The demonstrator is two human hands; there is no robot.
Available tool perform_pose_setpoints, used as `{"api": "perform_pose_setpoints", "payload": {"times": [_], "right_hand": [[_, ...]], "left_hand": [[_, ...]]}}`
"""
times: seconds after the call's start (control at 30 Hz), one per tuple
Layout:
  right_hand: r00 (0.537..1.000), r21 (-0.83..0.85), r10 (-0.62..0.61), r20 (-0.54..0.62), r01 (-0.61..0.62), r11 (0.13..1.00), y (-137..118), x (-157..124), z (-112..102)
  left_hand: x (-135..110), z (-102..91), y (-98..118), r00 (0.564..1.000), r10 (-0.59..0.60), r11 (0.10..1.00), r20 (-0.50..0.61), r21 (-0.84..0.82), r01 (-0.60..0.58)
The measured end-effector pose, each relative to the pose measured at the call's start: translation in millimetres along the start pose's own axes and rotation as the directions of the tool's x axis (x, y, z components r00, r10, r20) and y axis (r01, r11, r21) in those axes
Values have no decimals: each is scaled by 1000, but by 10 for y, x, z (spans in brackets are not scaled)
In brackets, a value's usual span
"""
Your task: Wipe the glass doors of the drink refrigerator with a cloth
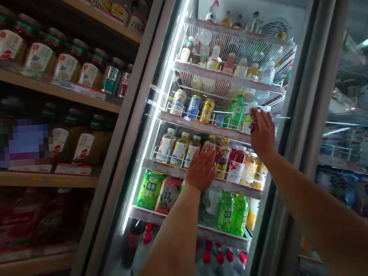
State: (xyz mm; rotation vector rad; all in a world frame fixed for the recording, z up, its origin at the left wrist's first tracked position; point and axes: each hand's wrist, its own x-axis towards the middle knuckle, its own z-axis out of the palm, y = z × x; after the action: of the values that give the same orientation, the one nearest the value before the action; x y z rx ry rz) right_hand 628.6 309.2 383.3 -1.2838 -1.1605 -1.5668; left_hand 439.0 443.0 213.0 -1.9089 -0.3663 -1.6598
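Observation:
My right hand (263,131) is raised at the right end of the third shelf of a lit drinks fridge, fingers closed around a crumpled, whitish-brown cloth (253,115). Beside it stand green bottles (238,109), and a gold can (207,110) is further left. Lower down, my left hand (202,167) lies with fingers stretched out over the front of the shelf below, and it appears to hold nothing. Whether it touches the bottles there is unclear. A pale-labelled bottle (192,149) is just to its left, and a red bottle (236,163) stands to its right.
Green bottles (228,210) and tea packs (151,190) fill the shelf beneath; red-capped bottles (220,259) stand at the bottom. Wooden shelves with jars (67,70) are on the left. A dark door frame (309,87) runs along the right, with another stocked fridge beyond.

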Motion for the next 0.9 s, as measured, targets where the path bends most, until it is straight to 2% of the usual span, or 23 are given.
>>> {"api": "perform_pose_setpoints", "payload": {"times": [0.07, 0.17, 0.27, 0.33, 0.43, 0.47, 0.5, 0.53, 0.57, 0.63, 0.67, 0.73, 0.8, 0.87, 0.9], "right_hand": [[1000, 10, 3, -6, -3, 1000, -181, -255, 24], [986, 36, -111, 121, 107, 994, -485, -712, 9], [926, 116, -273, 262, 250, 961, -691, -1164, -77], [878, 160, -357, 320, 321, 933, -735, -1367, -158], [792, 213, -480, 378, 430, 877, -619, -1407, -280], [770, 218, -503, 392, 454, 864, -525, -1347, -316], [770, 204, -500, 397, 457, 865, -407, -1258, -347], [798, 166, -463, 387, 433, 886, -270, -1150, -372], [850, 108, -391, 354, 378, 919, -124, -1031, -389], [959, -10, -196, 206, 203, 979, 147, -810, -391], [987, -40, -111, 118, 117, 992, 242, -730, -376], [1000, -48, 5, -17, -6, 999, 297, -677, -324], [996, -43, 67, -54, -69, 997, 157, -799, -271], [997, -49, 76, 11, -75, 996, -111, -1075, -243], [995, -35, 32, 93, -29, 999, -254, -1244, -239]], "left_hand": [[10, -9, 3, 1000, 2, 1000, -9, 0, -2], [24, -15, 3, 1000, 7, 1000, -24, -5, -7], [34, -7, 1, 999, 12, 1000, -39, 4, -12], [39, 2, 0, 999, 9, 1000, -51, 8, -8], [42, 8, 0, 999, -1, 1000, -38, -1, 1], [43, 7, 0, 1000, -3, 1000, -29, -4, 3], [43, 5, 1, 1000, -4, 1000, -21, -6, 4], [44, 4, 1, 1000, -3, 1000, -15, -7, 3], [45, 3, 1, 1000, -2, 1000, -12, -9, 2], [48, 7, 2, 1000, -5, 1000, -5, -13, 5], [50, 11, 2, 1000, -6, 1000, -3, -14, 6], [53, 24, 2, 1000, -9, 1000, -5, -12, 9], [57, 37, -1, 1000, -7, 1000, -23, -8, 7], [60, 48, -5, 999, 2, 1000, -46, -11, -3], [62, 53, -7, 999, 5, 1000, -54, -19, -6]]}}
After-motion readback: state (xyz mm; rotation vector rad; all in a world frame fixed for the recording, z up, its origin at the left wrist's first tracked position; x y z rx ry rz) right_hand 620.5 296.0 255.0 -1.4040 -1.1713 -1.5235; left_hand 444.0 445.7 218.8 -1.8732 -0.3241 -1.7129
